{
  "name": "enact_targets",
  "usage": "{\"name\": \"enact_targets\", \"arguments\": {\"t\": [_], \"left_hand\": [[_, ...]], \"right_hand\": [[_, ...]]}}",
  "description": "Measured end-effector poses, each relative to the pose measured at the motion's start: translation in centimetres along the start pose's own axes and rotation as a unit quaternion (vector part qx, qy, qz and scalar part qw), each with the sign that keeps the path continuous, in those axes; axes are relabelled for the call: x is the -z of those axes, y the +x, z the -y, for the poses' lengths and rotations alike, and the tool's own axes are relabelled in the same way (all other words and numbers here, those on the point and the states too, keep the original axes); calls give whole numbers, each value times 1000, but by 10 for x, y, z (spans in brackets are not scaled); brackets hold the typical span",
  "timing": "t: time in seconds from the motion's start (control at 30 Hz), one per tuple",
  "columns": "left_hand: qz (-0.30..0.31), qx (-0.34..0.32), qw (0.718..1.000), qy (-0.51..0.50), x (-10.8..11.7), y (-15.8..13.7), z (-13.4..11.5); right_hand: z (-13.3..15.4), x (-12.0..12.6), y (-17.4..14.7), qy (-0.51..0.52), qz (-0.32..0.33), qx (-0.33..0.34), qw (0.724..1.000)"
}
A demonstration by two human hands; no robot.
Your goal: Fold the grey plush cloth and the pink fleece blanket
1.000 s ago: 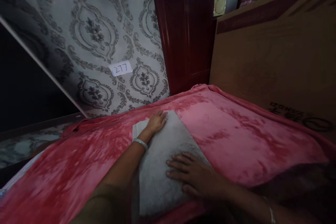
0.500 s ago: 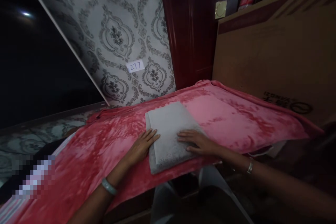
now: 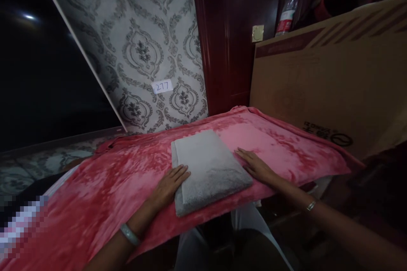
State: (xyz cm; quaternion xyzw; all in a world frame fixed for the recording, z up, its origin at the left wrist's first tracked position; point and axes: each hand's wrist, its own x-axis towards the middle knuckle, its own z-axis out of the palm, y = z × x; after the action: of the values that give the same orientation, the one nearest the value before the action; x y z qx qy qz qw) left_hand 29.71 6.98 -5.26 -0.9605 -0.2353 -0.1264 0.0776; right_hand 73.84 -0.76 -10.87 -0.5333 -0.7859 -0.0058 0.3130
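A folded grey plush cloth, perhaps a towel, lies flat on a pink and red fleece blanket. My left hand rests at the cloth's left edge, fingers stretched out and the tips on its top. Beside the right edge of the cloth is my right hand, its fingers extended and lying over the pink blanket. Neither hand grips anything.
Behind the blanket stands a patterned wall with a paper label "277". A large cardboard box is at the right, with a plastic bottle behind its top edge. A dark screen fills the left.
My right hand has slid off the top of the grey cloth to its right side. My left hand stays at the left edge. The view has tilted slightly up and to the right.
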Motion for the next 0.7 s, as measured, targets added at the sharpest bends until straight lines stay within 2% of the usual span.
{"name": "enact_targets", "arguments": {"t": [0.17,0.37,0.7], "left_hand": [[-34,19,999,20,-7,-3,-3],[-57,18,998,27,-13,-6,-4],[-89,3,996,14,-18,-9,-3]], "right_hand": [[7,6,16,-24,16,42,999],[12,3,35,2,33,71,997],[14,-7,28,47,23,30,998]]}}
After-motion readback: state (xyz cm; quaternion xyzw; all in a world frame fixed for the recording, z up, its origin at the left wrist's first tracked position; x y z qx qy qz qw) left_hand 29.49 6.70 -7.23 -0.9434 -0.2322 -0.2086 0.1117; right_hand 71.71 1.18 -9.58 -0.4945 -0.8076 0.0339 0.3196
